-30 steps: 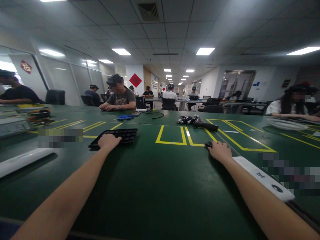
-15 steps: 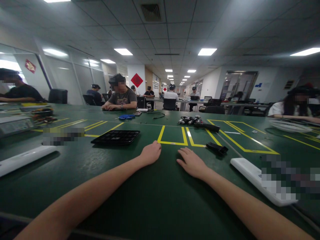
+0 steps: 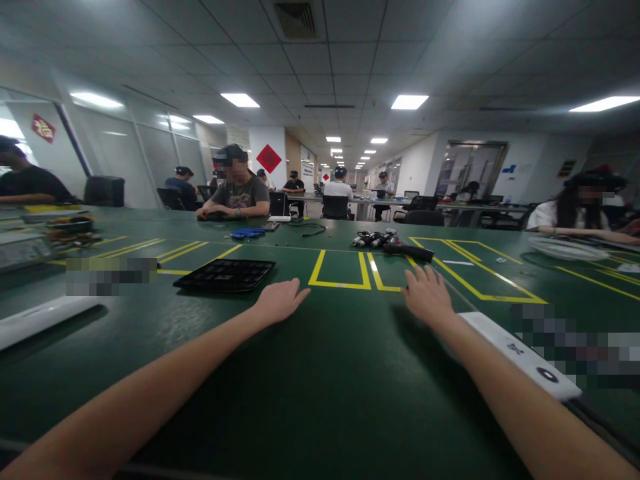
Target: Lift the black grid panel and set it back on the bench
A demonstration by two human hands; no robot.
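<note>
Resting on table point(image 3: 320, 373), L hand point(image 3: 277, 301) nr keyboard point(image 3: 225, 275); R hand point(image 3: 427, 295), fingers point(image 3: 417, 275) spread.

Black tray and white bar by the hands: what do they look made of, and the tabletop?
Black tray: probably moulded plastic, matte, with a grid of small cells. White bar: smooth hard plastic by its look, slightly glossy, with dark printed marks. Tabletop: a green mat, maybe rubber or vinyl, with a soft, patchy sheen.

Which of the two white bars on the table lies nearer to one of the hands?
The right white bar, beginning right beside the right hand; the left white bar lies far from the left hand.
</note>
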